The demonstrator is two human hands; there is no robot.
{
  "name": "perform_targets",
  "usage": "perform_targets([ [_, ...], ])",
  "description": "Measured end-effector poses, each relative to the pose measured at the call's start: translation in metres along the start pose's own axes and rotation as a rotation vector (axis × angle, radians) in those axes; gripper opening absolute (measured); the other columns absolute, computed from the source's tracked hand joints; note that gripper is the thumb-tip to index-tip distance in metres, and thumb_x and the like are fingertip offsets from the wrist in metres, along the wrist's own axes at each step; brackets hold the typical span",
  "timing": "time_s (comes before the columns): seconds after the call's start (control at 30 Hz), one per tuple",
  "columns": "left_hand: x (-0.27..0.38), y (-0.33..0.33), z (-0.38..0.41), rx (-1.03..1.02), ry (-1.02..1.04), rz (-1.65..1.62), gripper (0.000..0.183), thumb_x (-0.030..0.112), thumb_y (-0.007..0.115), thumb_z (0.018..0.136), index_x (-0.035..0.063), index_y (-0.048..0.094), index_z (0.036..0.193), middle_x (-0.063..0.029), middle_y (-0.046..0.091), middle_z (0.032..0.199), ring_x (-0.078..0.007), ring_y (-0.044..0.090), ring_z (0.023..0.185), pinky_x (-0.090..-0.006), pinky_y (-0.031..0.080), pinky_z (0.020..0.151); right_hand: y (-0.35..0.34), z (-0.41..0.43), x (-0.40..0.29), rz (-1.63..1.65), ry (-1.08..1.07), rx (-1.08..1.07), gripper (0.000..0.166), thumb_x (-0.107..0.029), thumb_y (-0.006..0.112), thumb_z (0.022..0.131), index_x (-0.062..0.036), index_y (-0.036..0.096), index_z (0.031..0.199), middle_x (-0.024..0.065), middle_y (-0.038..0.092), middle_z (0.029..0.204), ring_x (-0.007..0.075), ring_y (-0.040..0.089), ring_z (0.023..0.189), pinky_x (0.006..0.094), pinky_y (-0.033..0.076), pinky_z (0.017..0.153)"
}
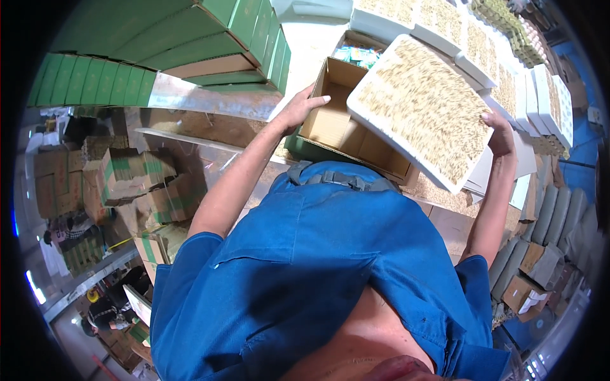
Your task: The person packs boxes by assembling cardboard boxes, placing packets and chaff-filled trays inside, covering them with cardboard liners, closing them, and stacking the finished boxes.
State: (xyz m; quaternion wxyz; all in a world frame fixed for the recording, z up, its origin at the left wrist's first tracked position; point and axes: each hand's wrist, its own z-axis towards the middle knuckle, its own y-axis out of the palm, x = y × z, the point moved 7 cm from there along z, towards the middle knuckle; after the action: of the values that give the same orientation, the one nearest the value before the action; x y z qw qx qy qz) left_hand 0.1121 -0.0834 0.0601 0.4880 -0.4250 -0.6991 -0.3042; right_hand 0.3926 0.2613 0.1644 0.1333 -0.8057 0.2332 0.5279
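Observation:
An open cardboard box (pixel 333 109) stands in front of my waist, its brown inside showing. My left hand (pixel 302 109) grips the box's left wall, thumb over the rim. Tilted above the right part of the box is a white foam tray (pixel 402 155) filled level with tan husks or grain (pixel 424 105). My right hand (pixel 500 133) holds this tray by its right edge, thumb on top. The tray hides part of the box. Just beyond, another open box holds blue-green packets (pixel 360 56).
Green cartons (pixel 190 43) are stacked at the upper left. Similar husk-filled foam trays (pixel 438 40) line the back right, with egg trays (pixel 505 28) behind. Grey sacks (pixel 553 214) lie at right. Cardboard boxes (pixel 128 176) and a bending person (pixel 105 312) are at left.

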Motion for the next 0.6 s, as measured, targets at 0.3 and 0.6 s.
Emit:
perform_targets([
  [0.3, -0.009, -0.001, -0.005, 0.004, 0.001, -0.007, 0.063, 0.038, 0.047, 0.102, -0.0001, 0.031, 0.149, -0.0160, 0.048, 0.142, -0.0214, 0.046, 0.128, -0.0342, 0.035, 0.109, 0.106, 0.066, -0.007, -0.310, 0.069, -0.347, 0.032, -0.023, 0.073, 0.073, -0.0011, 0.063, 0.094, 0.0040, 0.062, 0.088, 0.0125, 0.056, 0.082, 0.0248, 0.042, 0.077],
  [0.6, -0.016, -0.011, -0.012, 0.089, -0.114, -0.383, 0.084, 0.066, 0.029, 0.098, -0.0022, 0.034, 0.147, -0.0165, 0.044, 0.147, -0.0234, 0.044, 0.132, -0.0356, 0.035, 0.110, 0.143, 0.094, 0.024, 0.064, -0.004, 0.014, 0.032, 0.002, 0.056, 0.084, 0.0031, 0.063, 0.115, 0.0081, 0.066, 0.101, 0.0142, 0.058, 0.089, 0.0259, 0.046, 0.082],
])
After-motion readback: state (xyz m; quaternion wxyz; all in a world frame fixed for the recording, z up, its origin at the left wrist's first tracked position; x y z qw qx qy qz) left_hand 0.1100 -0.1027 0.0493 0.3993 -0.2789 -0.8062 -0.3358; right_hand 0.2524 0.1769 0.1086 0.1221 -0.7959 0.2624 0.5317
